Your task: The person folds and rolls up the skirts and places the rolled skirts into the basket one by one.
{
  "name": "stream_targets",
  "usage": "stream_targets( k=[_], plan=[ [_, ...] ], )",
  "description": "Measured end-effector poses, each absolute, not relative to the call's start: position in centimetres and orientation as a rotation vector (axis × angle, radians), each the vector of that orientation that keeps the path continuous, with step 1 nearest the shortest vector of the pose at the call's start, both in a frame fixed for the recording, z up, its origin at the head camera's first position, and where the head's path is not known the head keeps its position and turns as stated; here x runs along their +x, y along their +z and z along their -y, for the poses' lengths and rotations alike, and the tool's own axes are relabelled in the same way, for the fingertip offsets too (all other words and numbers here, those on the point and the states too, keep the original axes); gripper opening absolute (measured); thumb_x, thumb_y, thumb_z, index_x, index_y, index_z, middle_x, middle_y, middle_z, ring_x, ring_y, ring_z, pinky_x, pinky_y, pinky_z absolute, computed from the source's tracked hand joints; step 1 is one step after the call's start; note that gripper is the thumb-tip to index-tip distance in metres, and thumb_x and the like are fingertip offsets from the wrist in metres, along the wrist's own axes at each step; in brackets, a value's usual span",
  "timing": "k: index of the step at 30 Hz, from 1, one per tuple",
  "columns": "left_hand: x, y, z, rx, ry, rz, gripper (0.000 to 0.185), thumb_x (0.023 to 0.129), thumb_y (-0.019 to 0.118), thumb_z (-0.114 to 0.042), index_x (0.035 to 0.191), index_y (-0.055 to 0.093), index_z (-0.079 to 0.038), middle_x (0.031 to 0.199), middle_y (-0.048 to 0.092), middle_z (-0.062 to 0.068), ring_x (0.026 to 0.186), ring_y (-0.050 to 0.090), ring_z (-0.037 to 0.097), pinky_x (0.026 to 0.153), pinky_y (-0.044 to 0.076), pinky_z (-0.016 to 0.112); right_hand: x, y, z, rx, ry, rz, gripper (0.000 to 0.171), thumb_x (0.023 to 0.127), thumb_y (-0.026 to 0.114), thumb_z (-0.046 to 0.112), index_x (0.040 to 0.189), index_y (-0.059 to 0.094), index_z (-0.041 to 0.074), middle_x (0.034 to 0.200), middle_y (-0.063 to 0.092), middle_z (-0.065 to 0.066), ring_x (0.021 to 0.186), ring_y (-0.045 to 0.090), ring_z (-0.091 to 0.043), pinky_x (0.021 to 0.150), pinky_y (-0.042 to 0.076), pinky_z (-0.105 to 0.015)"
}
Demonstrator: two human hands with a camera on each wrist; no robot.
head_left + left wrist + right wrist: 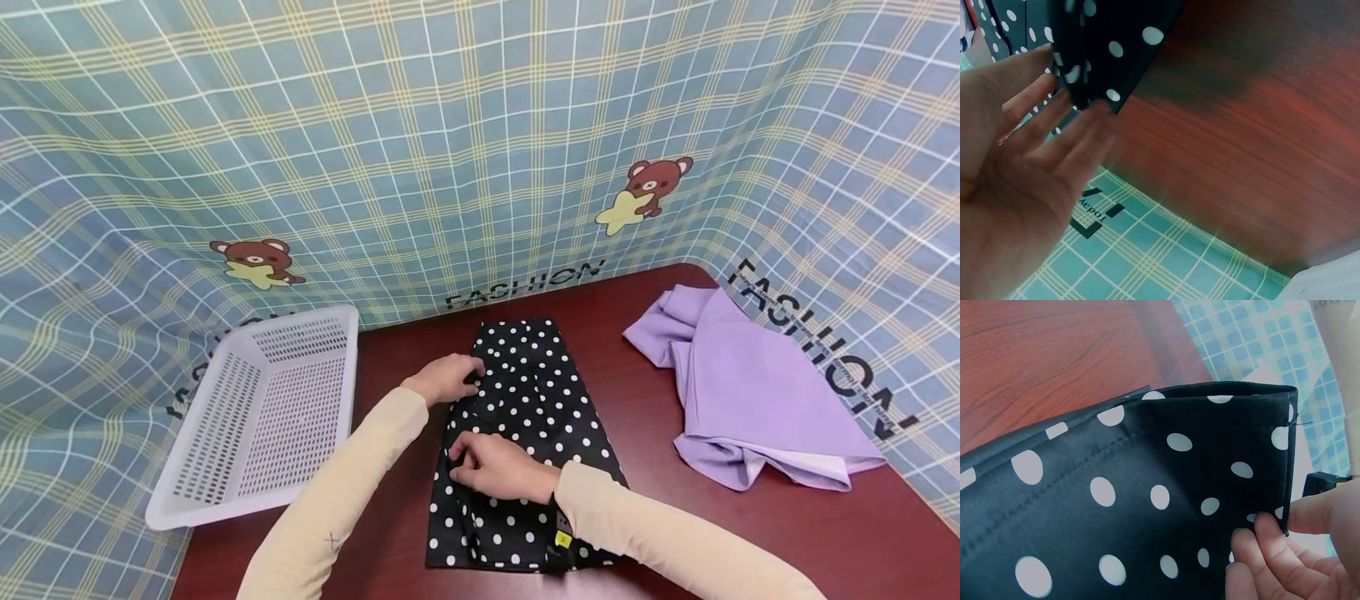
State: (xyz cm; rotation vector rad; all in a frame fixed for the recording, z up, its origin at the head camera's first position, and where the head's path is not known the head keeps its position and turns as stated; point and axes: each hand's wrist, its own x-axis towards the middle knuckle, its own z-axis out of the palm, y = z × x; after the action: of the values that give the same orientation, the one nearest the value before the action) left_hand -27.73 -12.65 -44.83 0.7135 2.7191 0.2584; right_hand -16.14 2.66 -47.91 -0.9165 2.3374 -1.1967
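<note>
A black cloth with white polka dots lies lengthwise on the dark red table. My left hand is at the cloth's left edge, about halfway up. In the left wrist view, blurred, the cloth edge lies over the tips of my left fingers, beside the thumb. My right hand crosses over the cloth nearer to me and pinches its folded left edge. In the right wrist view, thumb and fingertips hold the stitched hem at a corner.
An empty white perforated basket stands at the table's left edge. A crumpled lilac cloth lies at the right. A blue plaid backdrop with bears surrounds the table on three sides.
</note>
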Motion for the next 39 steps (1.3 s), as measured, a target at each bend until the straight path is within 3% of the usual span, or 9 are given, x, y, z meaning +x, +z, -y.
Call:
stream_targets(
  k=[6,15,19,24,27,29,32,34,39],
  plan=[
    [-27.5,-45.5,12.9,0.668,0.155,-2.622,0.031,0.095,0.069,-0.016,0.125,0.065,-0.009,0.129,0.063,0.012,0.113,0.063,0.025,0.100,0.052,0.040,-16.1,-49.2,-2.3,-0.866,-1.191,-2.298,0.028,0.093,0.070,0.019,0.117,0.064,0.004,0.070,0.066,0.005,0.046,0.052,0.000,0.053,0.046,-0.018],
    [-27.8,-45.7,12.5,0.683,0.122,-2.636,0.032,0.090,0.072,-0.007,0.120,0.063,-0.009,0.123,0.061,0.011,0.105,0.062,0.023,0.095,0.053,0.036,-15.5,-49.8,-2.6,-0.958,-1.041,-2.225,0.034,0.096,0.066,0.032,0.122,0.069,0.012,0.080,0.072,0.014,0.061,0.056,0.009,0.067,0.049,-0.014],
    [-28.0,-46.4,11.7,0.721,0.040,-2.732,0.022,0.092,0.070,-0.011,0.113,0.065,-0.010,0.111,0.066,0.008,0.094,0.065,0.022,0.084,0.054,0.035,-15.0,-49.0,-3.6,-1.052,-0.948,-2.235,0.027,0.096,0.066,0.030,0.117,0.073,0.016,0.090,0.071,0.011,0.067,0.059,0.008,0.070,0.050,-0.014],
    [-28.5,-46.6,11.2,0.664,-0.055,-2.803,0.005,0.097,0.064,-0.018,0.098,0.065,-0.013,0.095,0.068,0.005,0.082,0.065,0.019,0.072,0.052,0.033,-15.0,-47.4,-5.1,-1.156,-0.726,-2.431,0.023,0.094,0.066,0.035,0.114,0.073,0.025,0.106,0.068,0.008,0.093,0.062,-0.001,0.080,0.052,-0.021],
    [-29.4,-46.1,10.1,0.653,-0.082,-2.769,0.016,0.100,0.060,-0.021,0.086,0.062,-0.014,0.082,0.064,0.004,0.070,0.059,0.018,0.065,0.045,0.031,-15.0,-46.7,-7.0,-1.183,-0.592,-2.534,0.022,0.093,0.067,0.035,0.113,0.073,0.027,0.112,0.066,0.006,0.099,0.062,-0.007,0.081,0.054,-0.026],
    [-29.9,-45.5,9.3,0.659,-0.103,-2.748,0.015,0.101,0.058,-0.023,0.092,0.064,-0.014,0.087,0.065,0.005,0.072,0.059,0.018,0.064,0.044,0.031,-15.0,-46.5,-8.1,-1.213,-0.493,-2.651,0.023,0.091,0.070,0.034,0.111,0.073,0.025,0.111,0.065,0.004,0.096,0.062,-0.010,0.077,0.054,-0.028],
    [-30.8,-45.4,8.3,0.668,-0.123,-2.765,0.025,0.102,0.057,-0.027,0.122,0.063,-0.012,0.116,0.065,0.010,0.093,0.066,0.023,0.074,0.054,0.034,-14.6,-46.7,-9.4,-1.223,-0.315,-2.900,0.027,0.085,0.076,0.034,0.109,0.072,0.022,0.108,0.065,0.000,0.088,0.062,-0.017,0.069,0.054,-0.032],
    [-31.4,-45.7,7.9,0.660,-0.113,-2.787,0.047,0.102,0.057,-0.029,0.146,0.048,-0.013,0.144,0.054,0.014,0.121,0.063,0.028,0.090,0.056,0.040,-14.1,-47.1,-9.8,-1.166,-0.188,-3.051,0.033,0.081,0.080,0.034,0.110,0.070,0.021,0.108,0.065,-0.003,0.086,0.062,-0.021,0.066,0.054,-0.035],
    [-33.0,-47.2,7.4,0.615,-0.086,-2.755,0.063,0.104,0.052,-0.033,0.161,0.027,-0.022,0.166,0.031,0.011,0.152,0.036,0.033,0.116,0.042,0.048,-12.8,-47.6,-10.6,-0.993,0.003,-3.191,0.047,0.076,0.083,0.038,0.116,0.065,0.021,0.114,0.067,-0.010,0.090,0.067,-0.032,0.059,0.056,-0.042]
  ],
)
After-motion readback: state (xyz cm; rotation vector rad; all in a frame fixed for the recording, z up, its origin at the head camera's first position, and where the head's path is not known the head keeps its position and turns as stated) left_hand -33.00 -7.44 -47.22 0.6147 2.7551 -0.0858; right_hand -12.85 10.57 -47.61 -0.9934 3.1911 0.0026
